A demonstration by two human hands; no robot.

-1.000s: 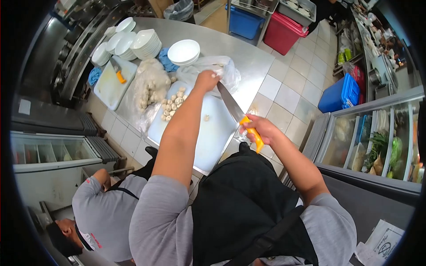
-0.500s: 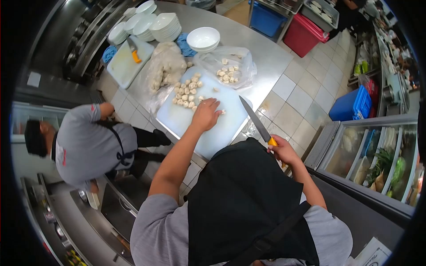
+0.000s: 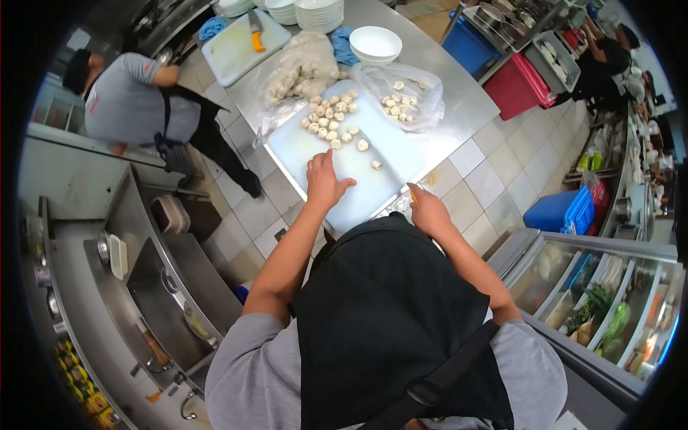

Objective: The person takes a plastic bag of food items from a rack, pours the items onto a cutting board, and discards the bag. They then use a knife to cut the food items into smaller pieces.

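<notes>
My right hand (image 3: pixel 430 211) is closed round the yellow handle of a large knife (image 3: pixel 383 159), whose blade lies over the right part of the white cutting board (image 3: pixel 294 150). Near the board's left side is my left hand (image 3: pixel 326 180), its fingers apart and nothing held, just below a small mushroom (image 3: pixel 335 144). Several whitish mushrooms (image 3: pixel 326 115) cluster on the upper board. One cut piece (image 3: pixel 376 165) sits beside the blade. Beyond the board, a clear bag (image 3: pixel 430 100) holds cut pieces, and a bigger plastic bag (image 3: pixel 304 64) is full of mushrooms.
Another board (image 3: pixel 229 54) with a yellow-handled knife (image 3: pixel 256 36) is at the table's far left. White bowls (image 3: pixel 375 44) and blue cloths (image 3: pixel 344 46) stand behind. A co-worker (image 3: pixel 143 100) is at left, a glass-topped fridge (image 3: pixel 595 301) at right.
The knife has moved from beside the table onto the board with my right hand. My left hand has drawn back from the mushrooms. The view has shifted, and the co-worker's pose differs.
</notes>
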